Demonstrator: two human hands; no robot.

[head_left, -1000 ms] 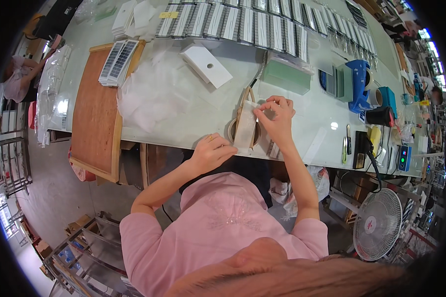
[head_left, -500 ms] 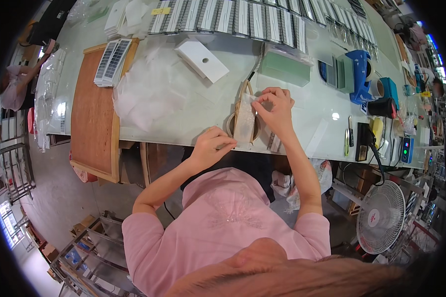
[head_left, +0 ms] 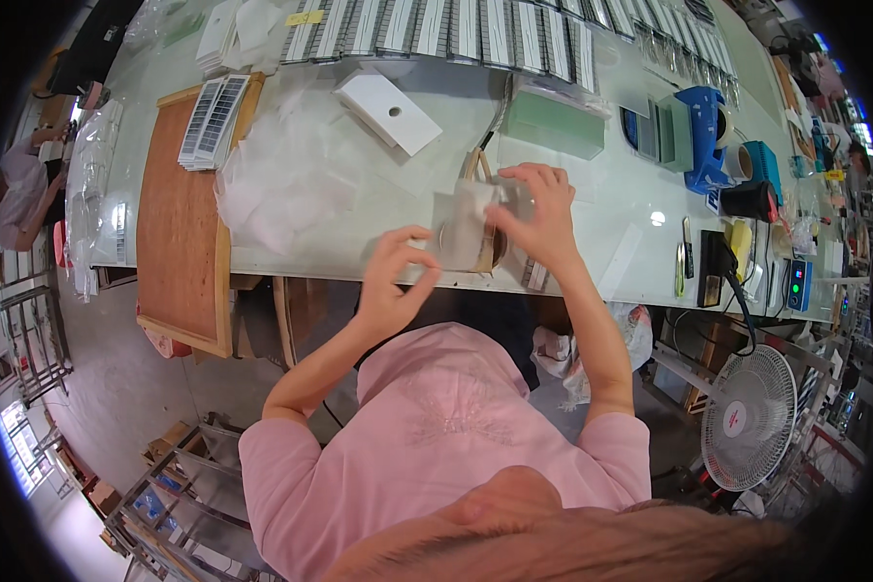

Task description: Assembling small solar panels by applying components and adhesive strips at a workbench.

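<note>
A small frosted, translucent rectangular piece (head_left: pixel 473 231), smeared by motion, stands over a wooden stand (head_left: pixel 479 165) at the table's front edge. A round ring-like object shows partly beneath it. My right hand (head_left: pixel 545 215) is at the piece's right side, thumb and forefinger curved around its edge, and a clear sheet-like patch shows between them. My left hand (head_left: pixel 396 279) hovers left of the piece, fingers apart and holding nothing. Left of the hands lies a loose heap of thin translucent sheets (head_left: pixel 286 179). Behind them sits a white box (head_left: pixel 390 112) with a round hole.
A wooden board (head_left: pixel 179 223) with two grid-patterned panels lies left. Rows of panels (head_left: pixel 432 29) line the back. A stack of greenish glass plates (head_left: pixel 553 124), a blue tape dispenser (head_left: pixel 705 141) and tools stand to the right. A fan (head_left: pixel 749 417) is at lower right.
My left hand has drawn back left from the piece and its fingers have spread. My right hand's finger and thumb have parted wider, and the frosted piece has shifted and blurred.
</note>
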